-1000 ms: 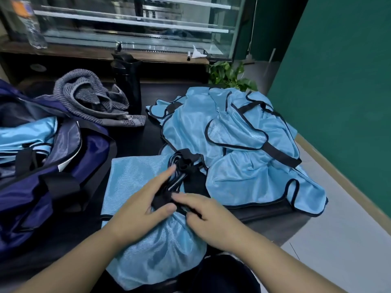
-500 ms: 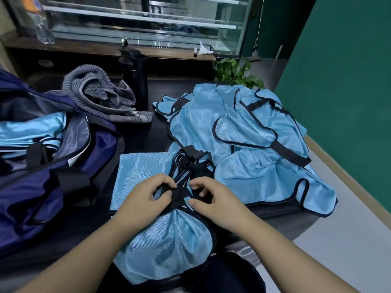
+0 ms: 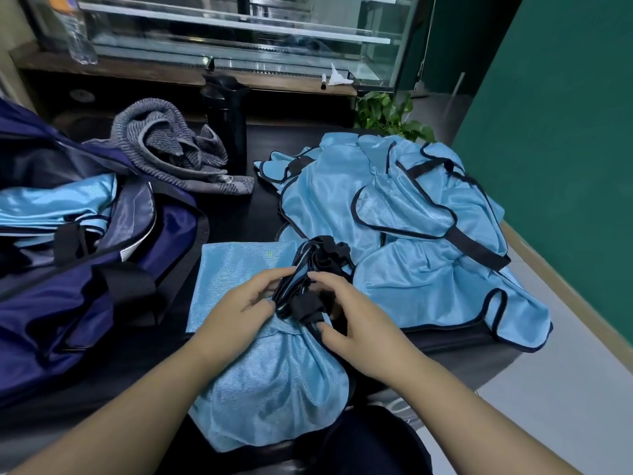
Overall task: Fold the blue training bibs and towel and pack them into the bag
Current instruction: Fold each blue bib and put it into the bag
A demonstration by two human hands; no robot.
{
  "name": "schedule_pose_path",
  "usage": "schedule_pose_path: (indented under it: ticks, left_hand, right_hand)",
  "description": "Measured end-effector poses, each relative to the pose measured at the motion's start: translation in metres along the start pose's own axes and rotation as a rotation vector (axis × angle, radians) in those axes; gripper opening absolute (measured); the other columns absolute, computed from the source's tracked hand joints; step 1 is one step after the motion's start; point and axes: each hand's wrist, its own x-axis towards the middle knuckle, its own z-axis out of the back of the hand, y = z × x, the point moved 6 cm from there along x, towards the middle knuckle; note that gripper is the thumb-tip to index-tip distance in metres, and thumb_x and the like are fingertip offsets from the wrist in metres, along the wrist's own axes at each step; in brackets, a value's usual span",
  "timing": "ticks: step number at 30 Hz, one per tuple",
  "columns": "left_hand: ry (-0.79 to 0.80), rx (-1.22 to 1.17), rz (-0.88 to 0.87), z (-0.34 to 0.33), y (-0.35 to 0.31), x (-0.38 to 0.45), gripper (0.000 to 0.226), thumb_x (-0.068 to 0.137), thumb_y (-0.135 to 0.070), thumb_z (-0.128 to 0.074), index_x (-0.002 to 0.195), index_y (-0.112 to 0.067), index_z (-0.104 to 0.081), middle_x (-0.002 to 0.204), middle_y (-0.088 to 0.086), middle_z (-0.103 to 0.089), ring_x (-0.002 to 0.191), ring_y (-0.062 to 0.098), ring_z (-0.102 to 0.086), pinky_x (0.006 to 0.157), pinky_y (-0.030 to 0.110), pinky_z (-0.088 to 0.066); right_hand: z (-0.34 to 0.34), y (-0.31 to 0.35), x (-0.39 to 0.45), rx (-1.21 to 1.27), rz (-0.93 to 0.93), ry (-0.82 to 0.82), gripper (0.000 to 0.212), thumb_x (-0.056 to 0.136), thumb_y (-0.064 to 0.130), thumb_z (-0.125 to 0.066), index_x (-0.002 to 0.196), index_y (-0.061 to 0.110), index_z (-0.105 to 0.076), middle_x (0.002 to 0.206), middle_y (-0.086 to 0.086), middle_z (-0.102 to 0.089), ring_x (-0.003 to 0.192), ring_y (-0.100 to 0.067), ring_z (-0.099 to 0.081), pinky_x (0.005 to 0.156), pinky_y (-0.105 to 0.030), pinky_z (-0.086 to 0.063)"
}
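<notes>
A blue bib [image 3: 274,382] lies at the near edge of the dark desk [image 3: 239,217], its lower part hanging over the edge and its black-trimmed straps [image 3: 308,279] bunched together on top. Both hands work at that bunch: the left hand [image 3: 239,303] has its fingers curled round the straps from the left, and the right hand [image 3: 356,323] pinches the black strap ends from the right. Under the bunch, a flat folded blue piece [image 3: 236,269] rests on the desk. Just beyond to the right sits a loose pile of bibs [image 3: 404,234], one corner drooping off the desk's right edge. On the left stands an open navy bag [image 3: 102,269] with folded blue fabric [image 3: 58,204] inside. Behind it lies a crumpled grey towel [image 3: 171,149], beside a black bottle [image 3: 226,121]. Farther back are a wooden ledge [image 3: 171,72] with a clear plastic bottle [image 3: 77,32], a glass display case [image 3: 239,29], a green plant [image 3: 390,114], a green wall [image 3: 565,132] on the right and pale floor [image 3: 565,389].
</notes>
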Motion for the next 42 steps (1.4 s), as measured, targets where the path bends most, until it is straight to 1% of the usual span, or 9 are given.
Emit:
schedule_pose_path:
  ticks: [6,11,15,20,24,29,33,37,42]
  left_hand:
    - [0.000,0.358,-0.035,-0.002,0.003,0.002,0.051,0.082,-0.038,-0.071,0.125,-0.050,-0.046,0.121,-0.031,-0.056,0.111,-0.014,-0.051,0.095,0.015,-0.040]
    - [-0.009,0.419,-0.054,-0.002,0.004,0.002,0.055,0.082,-0.034,-0.072,0.123,-0.053,-0.042,0.120,-0.035,-0.050,0.110,-0.020,-0.046,0.092,0.004,-0.036]
    - [-0.019,0.412,-0.059,-0.001,0.008,0.005,0.055,0.084,-0.029,-0.071,0.128,-0.047,-0.044,0.123,-0.028,-0.055,0.111,-0.013,-0.051,0.096,0.014,-0.040]
    - [-0.030,0.346,-0.093,-0.001,0.010,0.005,0.049,0.085,-0.024,-0.069,0.126,-0.043,-0.050,0.119,-0.025,-0.060,0.112,-0.007,-0.054,0.101,0.029,-0.044]
    - [-0.038,0.333,-0.082,0.000,0.009,0.005,0.045,0.085,-0.025,-0.066,0.124,-0.043,-0.051,0.114,-0.026,-0.062,0.107,-0.008,-0.056,0.098,0.028,-0.045]
    - [-0.025,0.338,-0.071,0.000,0.010,0.005,0.046,0.086,-0.022,-0.064,0.124,-0.045,-0.049,0.115,-0.025,-0.061,0.109,-0.006,-0.056,0.099,0.033,-0.045]
    - [-0.034,0.306,-0.039,0.001,0.011,0.004,0.036,0.076,-0.059,-0.057,0.109,-0.046,-0.053,0.108,-0.023,-0.062,0.105,-0.002,-0.057,0.096,0.035,-0.046]
    - [-0.037,0.345,-0.052,-0.001,0.011,0.004,0.045,0.064,-0.067,-0.060,0.093,-0.033,-0.052,0.086,-0.011,-0.059,0.077,0.005,-0.054,0.074,0.031,-0.045]
    - [-0.031,0.291,-0.019,-0.002,0.010,0.007,0.040,0.070,-0.069,-0.049,0.082,-0.031,-0.057,0.078,-0.008,-0.058,0.070,0.011,-0.051,0.071,0.036,-0.043]
  right_hand:
    - [0.021,-0.014,-0.002,0.147,-0.095,-0.291,0.026,0.091,0.008,-0.057,0.095,0.033,-0.050,0.090,0.017,-0.056,0.082,0.006,-0.053,0.075,-0.010,-0.039]
    - [0.030,-0.034,-0.011,-0.102,-0.137,-0.347,0.025,0.086,0.003,-0.059,0.091,0.028,-0.059,0.090,0.014,-0.055,0.088,-0.001,-0.046,0.081,-0.019,-0.033]
    - [0.021,-0.017,-0.010,-0.304,0.021,-0.325,0.019,0.079,0.036,-0.056,0.086,0.026,-0.071,0.086,0.011,-0.063,0.087,-0.008,-0.042,0.078,-0.020,-0.030]
    - [-0.009,0.009,-0.001,-0.370,0.068,-0.046,0.066,0.071,0.058,-0.044,0.128,0.026,-0.058,0.124,0.013,-0.056,0.114,-0.008,-0.037,0.091,-0.031,-0.025]
    - [-0.021,0.009,0.004,-0.287,-0.028,0.071,0.077,0.081,0.047,-0.066,0.147,0.026,-0.033,0.144,0.011,-0.037,0.131,-0.010,-0.030,0.108,-0.028,-0.019]
    - [-0.015,0.000,0.006,-0.042,-0.146,0.056,0.053,0.081,0.031,-0.073,0.130,0.027,-0.052,0.110,0.012,-0.046,0.099,0.003,-0.047,0.094,-0.014,-0.036]
    - [-0.005,-0.002,0.003,0.069,-0.221,-0.029,0.006,0.088,0.020,-0.058,0.087,0.025,-0.055,0.091,0.011,-0.048,0.075,0.003,-0.047,0.073,-0.015,-0.034]
    - [-0.006,0.001,0.004,0.128,-0.331,-0.066,0.027,0.091,0.044,-0.054,0.080,0.020,-0.055,0.087,0.005,-0.054,0.074,-0.003,-0.049,0.066,-0.018,-0.035]
    - [-0.002,0.009,0.010,0.086,-0.251,-0.118,0.026,0.094,0.027,-0.056,0.072,0.012,-0.057,0.082,0.000,-0.056,0.073,-0.008,-0.051,0.066,-0.018,-0.037]
